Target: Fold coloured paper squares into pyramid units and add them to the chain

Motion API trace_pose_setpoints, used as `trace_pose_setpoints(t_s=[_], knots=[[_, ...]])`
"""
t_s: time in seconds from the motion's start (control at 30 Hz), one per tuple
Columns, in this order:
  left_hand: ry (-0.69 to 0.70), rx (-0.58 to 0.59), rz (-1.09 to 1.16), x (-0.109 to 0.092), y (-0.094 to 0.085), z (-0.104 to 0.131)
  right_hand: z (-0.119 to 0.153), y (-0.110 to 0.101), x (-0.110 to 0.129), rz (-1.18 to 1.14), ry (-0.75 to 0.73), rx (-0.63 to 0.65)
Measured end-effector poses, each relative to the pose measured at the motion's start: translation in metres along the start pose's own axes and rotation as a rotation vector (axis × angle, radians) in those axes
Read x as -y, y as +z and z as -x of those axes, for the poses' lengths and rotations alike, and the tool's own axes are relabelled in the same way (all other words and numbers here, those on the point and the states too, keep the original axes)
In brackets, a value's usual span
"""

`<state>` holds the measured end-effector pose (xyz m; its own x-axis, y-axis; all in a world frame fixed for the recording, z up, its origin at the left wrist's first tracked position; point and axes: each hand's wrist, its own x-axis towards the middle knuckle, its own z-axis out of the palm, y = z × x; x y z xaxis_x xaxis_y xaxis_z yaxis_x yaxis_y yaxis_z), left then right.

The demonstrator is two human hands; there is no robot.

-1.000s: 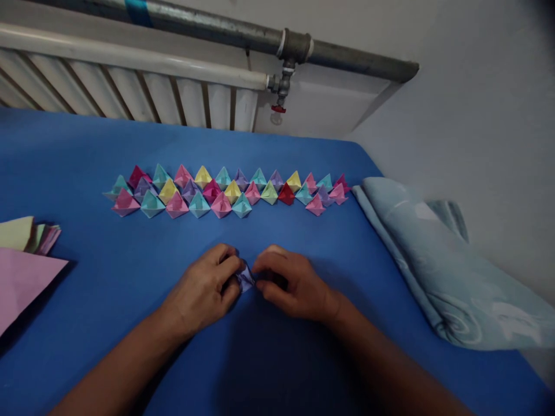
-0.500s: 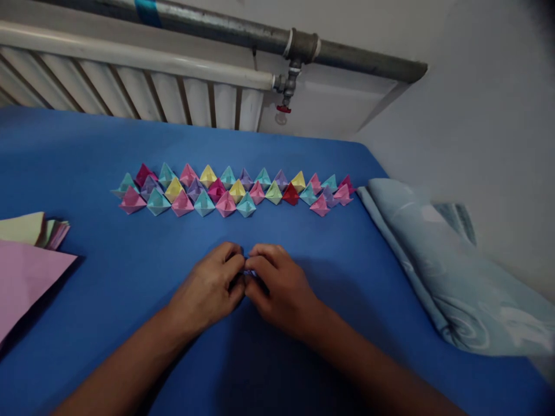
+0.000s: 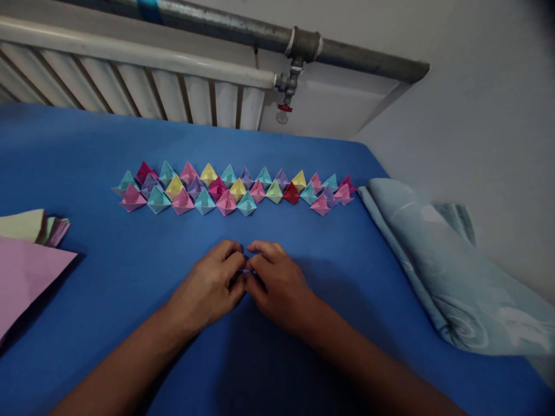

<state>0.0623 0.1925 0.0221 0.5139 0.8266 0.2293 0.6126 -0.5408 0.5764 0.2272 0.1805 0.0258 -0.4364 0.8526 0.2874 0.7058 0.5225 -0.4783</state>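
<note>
Fingertips of my left hand [image 3: 217, 277] and my right hand [image 3: 275, 280] meet at the middle of the blue surface. Both hands are closed in a pinch on a small piece of purple paper [image 3: 244, 270]. Only a thin sliver of it shows between the fingers; its shape is hidden. Beyond my hands, folded paper boats [image 3: 226, 203] stand close together in staggered rows, in pink, teal, yellow, purple, green and red.
To the left lie a pink paper sheet [image 3: 30, 271] and a stack of coloured papers [image 3: 26, 225]. A folded light-blue blanket [image 3: 433, 260] lies at the right. Behind the blue surface [image 3: 151, 266] are a white radiator [image 3: 165, 95] and a metal pipe [image 3: 234, 32] with a red-handled valve [image 3: 285, 107].
The fingers of my right hand have shifted slightly, with the index finger lifted a little away from the left hand. Both hands stay in the same place, pinching the paper.
</note>
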Motion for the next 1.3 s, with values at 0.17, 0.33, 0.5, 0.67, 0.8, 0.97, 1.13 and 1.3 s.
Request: trace_pose_setpoints(t_s=[0.17,0.33,0.5,0.67,0.8,0.97,1.13,1.3], knots=[[0.003,-0.003,-0.012,0.0,0.0,0.001,-0.001,0.001,0.0,-0.002,-0.004,0.069],[-0.004,-0.026,-0.019,0.001,0.006,0.002,0.0,0.003,0.001,0.003,-0.006,0.077],[-0.065,-0.069,-0.086,-0.003,0.014,0.002,0.001,0.005,-0.001,0.013,-0.031,0.05],[-0.082,-0.075,-0.11,-0.006,0.016,0.002,0.003,0.006,-0.002,0.014,-0.033,0.043],[-0.073,-0.07,-0.128,-0.004,0.015,0.003,0.005,0.005,-0.001,0.023,-0.046,0.041],[-0.059,-0.072,-0.144,-0.003,0.015,0.004,0.005,0.004,0.0,0.024,-0.056,0.064],[-0.047,-0.072,-0.158,-0.006,0.015,0.003,0.004,0.004,0.001,0.038,-0.054,0.071],[-0.041,-0.076,-0.139,-0.006,0.016,0.003,0.004,0.005,0.002,0.023,-0.063,0.046]])
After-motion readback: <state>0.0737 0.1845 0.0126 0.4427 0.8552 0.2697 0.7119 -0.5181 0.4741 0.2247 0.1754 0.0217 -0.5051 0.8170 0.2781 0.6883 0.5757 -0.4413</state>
